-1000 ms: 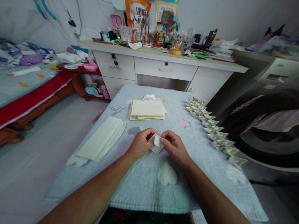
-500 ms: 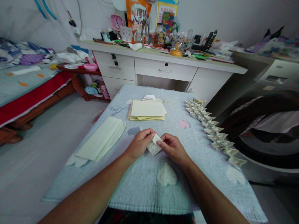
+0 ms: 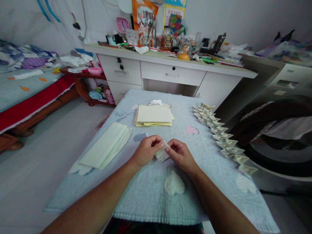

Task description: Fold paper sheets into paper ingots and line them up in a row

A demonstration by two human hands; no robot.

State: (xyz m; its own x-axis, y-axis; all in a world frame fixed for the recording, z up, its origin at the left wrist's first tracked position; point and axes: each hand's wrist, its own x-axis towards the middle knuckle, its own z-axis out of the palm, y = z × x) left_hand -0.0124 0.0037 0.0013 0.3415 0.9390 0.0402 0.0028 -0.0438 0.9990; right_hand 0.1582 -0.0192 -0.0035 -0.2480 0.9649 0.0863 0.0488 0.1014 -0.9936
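**Grip pinching one small paper (image 3: pixel 161 157) from both sides**

Left hand (image 3: pixel 146 149) holds it from 9 o'clock and right hand (image 3: pixel 181 154) from 3, each between thumb and fingers. The small paper is at the near middle of the desk (image 3: pixel 146 204), with the paper stack (image 3: pixel 154 113) at 12 o'clock. To fold well, it seems best to match the edges first, then rub a thumb along the bend. Press softly, or it may rip.
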